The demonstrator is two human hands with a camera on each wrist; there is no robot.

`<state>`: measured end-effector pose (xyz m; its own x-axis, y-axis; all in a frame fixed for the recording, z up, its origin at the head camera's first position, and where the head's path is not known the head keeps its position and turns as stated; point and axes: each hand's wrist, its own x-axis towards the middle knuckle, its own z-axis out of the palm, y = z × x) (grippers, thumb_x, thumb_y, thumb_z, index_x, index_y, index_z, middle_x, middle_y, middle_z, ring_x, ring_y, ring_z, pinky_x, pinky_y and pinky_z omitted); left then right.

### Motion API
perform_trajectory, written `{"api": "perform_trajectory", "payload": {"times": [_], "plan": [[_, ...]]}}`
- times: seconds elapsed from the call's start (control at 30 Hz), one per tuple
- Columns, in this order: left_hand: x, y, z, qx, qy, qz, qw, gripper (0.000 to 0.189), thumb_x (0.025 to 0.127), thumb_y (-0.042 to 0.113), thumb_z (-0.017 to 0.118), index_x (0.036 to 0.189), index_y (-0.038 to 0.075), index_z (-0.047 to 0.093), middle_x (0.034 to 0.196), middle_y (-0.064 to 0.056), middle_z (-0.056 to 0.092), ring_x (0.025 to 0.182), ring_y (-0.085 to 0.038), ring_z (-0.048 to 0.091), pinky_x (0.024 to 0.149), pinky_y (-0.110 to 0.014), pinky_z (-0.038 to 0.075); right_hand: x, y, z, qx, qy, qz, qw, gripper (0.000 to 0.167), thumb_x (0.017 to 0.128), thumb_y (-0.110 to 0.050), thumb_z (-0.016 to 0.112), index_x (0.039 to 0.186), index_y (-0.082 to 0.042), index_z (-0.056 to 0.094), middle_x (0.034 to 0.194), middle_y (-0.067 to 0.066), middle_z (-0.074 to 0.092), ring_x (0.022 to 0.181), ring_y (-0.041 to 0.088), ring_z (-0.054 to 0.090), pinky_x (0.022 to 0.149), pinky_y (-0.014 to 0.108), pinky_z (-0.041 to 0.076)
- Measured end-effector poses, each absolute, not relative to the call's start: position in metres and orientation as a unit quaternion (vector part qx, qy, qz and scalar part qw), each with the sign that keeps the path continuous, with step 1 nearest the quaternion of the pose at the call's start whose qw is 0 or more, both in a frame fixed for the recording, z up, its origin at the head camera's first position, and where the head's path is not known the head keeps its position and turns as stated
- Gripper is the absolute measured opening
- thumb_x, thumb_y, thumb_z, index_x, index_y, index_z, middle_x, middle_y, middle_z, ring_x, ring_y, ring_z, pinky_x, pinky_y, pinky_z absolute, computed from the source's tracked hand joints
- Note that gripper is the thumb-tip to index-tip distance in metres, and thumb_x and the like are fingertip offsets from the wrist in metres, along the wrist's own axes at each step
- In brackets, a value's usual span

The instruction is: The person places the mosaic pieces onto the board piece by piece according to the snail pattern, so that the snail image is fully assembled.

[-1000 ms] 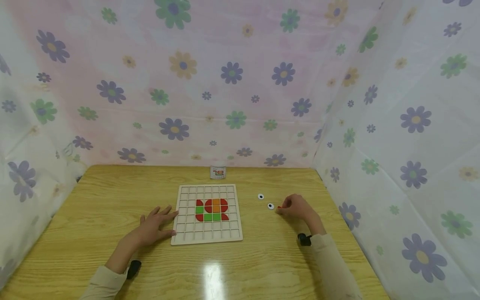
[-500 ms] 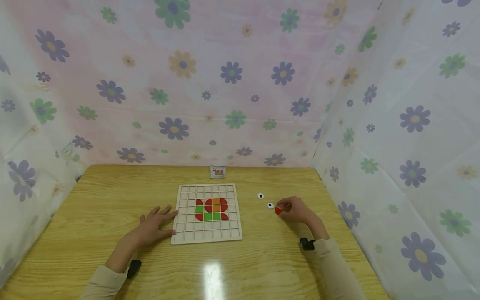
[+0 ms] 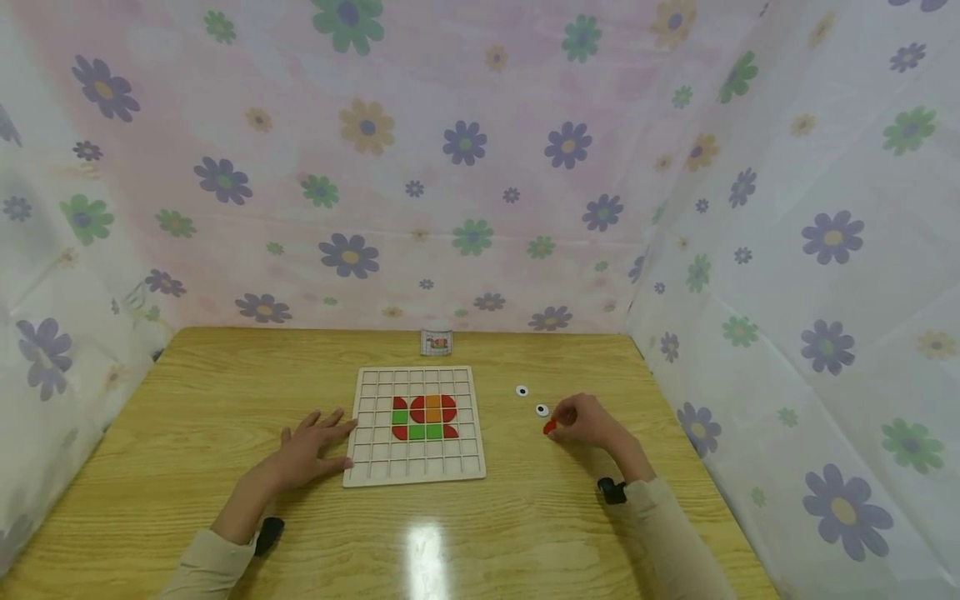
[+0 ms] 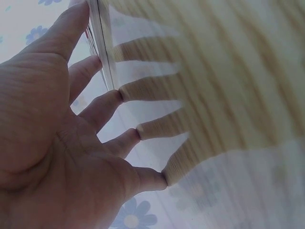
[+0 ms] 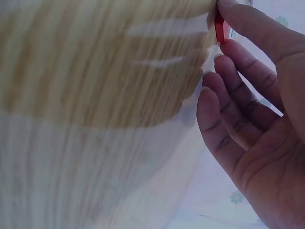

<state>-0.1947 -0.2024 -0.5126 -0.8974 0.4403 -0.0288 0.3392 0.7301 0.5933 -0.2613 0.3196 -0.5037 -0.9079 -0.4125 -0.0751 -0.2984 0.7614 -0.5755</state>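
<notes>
My right hand [image 3: 588, 423] pinches a small red tile [image 3: 550, 427] between thumb and index finger, low over the table right of the board. In the right wrist view the red tile [image 5: 220, 29] shows edge-on at the fingertips. My left hand [image 3: 296, 460] lies with spread fingers, thumb and fingertips touching the left edge of a wooden grid board [image 3: 375, 467]. Its fingertips meet the tabletop and board edge in the left wrist view. Red, green and orange tiles [image 3: 432, 408] fill several cells mid-board. Two white eye discs [image 3: 542, 410] lie just beyond the red tile.
A small picture card [image 3: 436, 342] with a coloured pattern lies behind the board, near the back edge of the wood-grain table [image 3: 225, 383]. Flowered cloth [image 3: 465, 192] hangs behind the table and on both sides.
The red tile, barely visible at first, has come into view and shifted slightly left and nearer in my right fingers. My left hand holds its place by the board.
</notes>
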Motion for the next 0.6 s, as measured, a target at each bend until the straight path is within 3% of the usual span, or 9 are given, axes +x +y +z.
{"api": "perform_trajectory", "payload": {"times": [0.37,0.6], "plan": [[-0.194,-0.204,-0.514,0.206,0.921,0.318,0.091,0.07,0.093,0.038,0.074,0.15,0.005,0.05,0.159,-0.03,0.033,0.142,-0.067,0.017,0.094,-0.092,0.007,-0.249,0.316,-0.503,-0.227,0.925,-0.297,0.071,0.018,0.086,-0.004,0.081,0.103,-0.001,0.077,0.099,0.012,0.071,0.086,0.022,0.065,0.073,0.031,0.055],[-0.194,-0.205,-0.513,0.208,0.922,0.314,0.09,0.07,0.093,0.039,0.074,0.15,0.006,0.051,0.159,-0.03,0.033,0.142,-0.067,0.017,0.093,-0.093,0.008,-0.249,0.314,-0.505,-0.225,0.925,-0.296,0.082,0.015,0.086,-0.009,0.082,0.097,-0.003,0.073,0.095,0.007,0.069,0.082,0.015,0.06,0.073,0.03,0.052]]}}
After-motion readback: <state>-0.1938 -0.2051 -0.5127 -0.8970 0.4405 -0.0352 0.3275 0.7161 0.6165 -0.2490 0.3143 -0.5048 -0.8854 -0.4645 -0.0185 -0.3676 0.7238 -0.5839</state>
